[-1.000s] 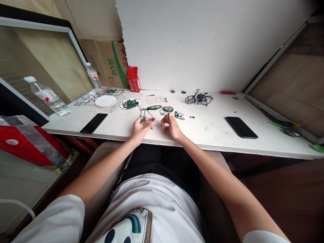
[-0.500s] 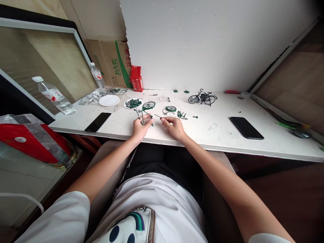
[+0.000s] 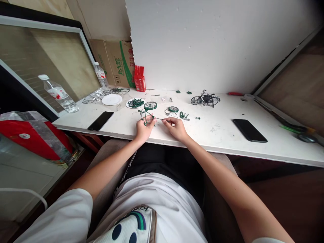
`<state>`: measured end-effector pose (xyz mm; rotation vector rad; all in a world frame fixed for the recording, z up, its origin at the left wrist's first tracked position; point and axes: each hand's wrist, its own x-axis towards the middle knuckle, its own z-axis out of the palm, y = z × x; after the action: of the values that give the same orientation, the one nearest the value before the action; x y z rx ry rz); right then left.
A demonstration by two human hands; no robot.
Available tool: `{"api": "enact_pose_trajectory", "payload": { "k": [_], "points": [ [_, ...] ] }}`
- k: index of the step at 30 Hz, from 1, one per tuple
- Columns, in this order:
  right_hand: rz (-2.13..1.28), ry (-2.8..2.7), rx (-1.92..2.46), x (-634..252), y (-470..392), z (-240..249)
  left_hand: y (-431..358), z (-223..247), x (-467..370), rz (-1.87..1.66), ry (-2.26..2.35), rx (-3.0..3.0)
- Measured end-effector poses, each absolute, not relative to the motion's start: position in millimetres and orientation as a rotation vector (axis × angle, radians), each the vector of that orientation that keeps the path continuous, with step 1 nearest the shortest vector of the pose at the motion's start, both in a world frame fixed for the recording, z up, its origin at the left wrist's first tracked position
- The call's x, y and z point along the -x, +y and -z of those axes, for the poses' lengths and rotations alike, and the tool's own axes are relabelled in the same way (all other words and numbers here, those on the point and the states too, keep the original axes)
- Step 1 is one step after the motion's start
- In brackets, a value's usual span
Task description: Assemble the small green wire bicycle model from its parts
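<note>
My left hand (image 3: 145, 130) is closed around a green model bicycle frame (image 3: 146, 116), with one spoked wheel (image 3: 150, 106) fitted at its far end. My right hand (image 3: 176, 127) pinches a thin, dark small screwdriver (image 3: 159, 118). Its tip points left and meets the frame at my left fingertips, where the exact contact is too small to make out. Just beyond my right hand lie a loose green-rimmed wheel (image 3: 173, 109), a thin ring and a green part (image 3: 184, 115). A white plate (image 3: 128, 105) behind the frame carries tangled green parts.
An assembled black model bicycle (image 3: 205, 99) stands at the back right. Phones lie at left (image 3: 100, 121) and right (image 3: 249, 130). Water bottles (image 3: 60, 95), another white plate (image 3: 111, 100), a red box (image 3: 139, 79) and a cardboard carton (image 3: 118, 64) stand at left.
The screwdriver's tip has moved left from a gap beside the frame to meet it. My hands are closer together. The whole view has shifted slightly.
</note>
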<state>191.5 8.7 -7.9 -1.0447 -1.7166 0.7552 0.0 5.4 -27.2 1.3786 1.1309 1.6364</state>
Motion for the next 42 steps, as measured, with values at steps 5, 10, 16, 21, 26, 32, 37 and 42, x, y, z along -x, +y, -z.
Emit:
{"api": "enact_pose_trajectory", "payload": {
  "k": [5,10,16,21,26,32,37,42],
  "points": [
    [-0.776,-1.722,1.037,-191.1,8.5,8.0,4.3,26.9,0.0,-1.622,1.179,-1.411],
    [-0.756,-1.726,1.035,-191.4,9.1,9.5,2.4,26.0,-0.5,-1.625,1.196,-1.469],
    [-0.735,-1.728,1.047,-191.8,9.3,9.0,3.2,27.9,-0.5,-1.622,1.212,-1.501],
    [-0.727,-1.721,1.048,-191.5,7.4,8.2,4.3,31.1,-0.2,-1.609,1.232,-1.587],
    [-0.677,-1.725,1.037,-191.4,7.0,10.5,4.9,33.2,-0.5,-1.595,1.185,-1.602],
    [-0.59,-1.769,1.015,-191.7,7.6,11.6,4.3,33.6,-1.0,-1.582,1.204,-1.617],
    [-0.515,-1.812,0.987,-192.0,7.9,13.2,5.0,34.8,-0.2,-1.581,1.23,-1.647],
    [-0.483,-1.868,1.001,-191.9,7.8,13.4,4.8,34.7,1.2,-1.588,1.231,-1.656]
  ]
}}
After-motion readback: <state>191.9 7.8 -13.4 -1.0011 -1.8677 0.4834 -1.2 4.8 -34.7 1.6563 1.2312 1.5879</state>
